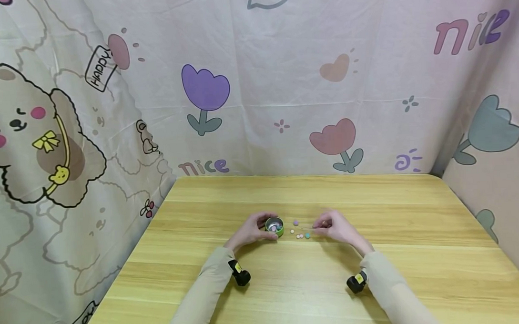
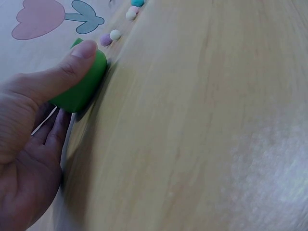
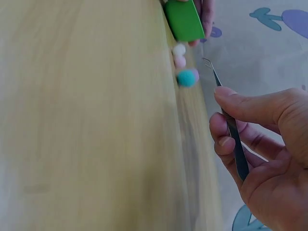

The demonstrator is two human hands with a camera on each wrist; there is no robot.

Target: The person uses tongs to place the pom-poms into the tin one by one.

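Observation:
My left hand holds a small green tin upright on the table, thumb on the near side and fingers around the far side. Inside the tin lie a few small pompoms. In my right hand a pair of dark tweezers with bent tips is pinched between thumb and fingers. Its tips point toward the tin, with nothing between them. Several loose pompoms lie on the table between the hands: a teal one, a purple one, and small white and pink ones.
The light wooden table reaches back to a patterned cloth backdrop, which also hangs along the left and right sides. A black camera is strapped to the left wrist and another camera to the right.

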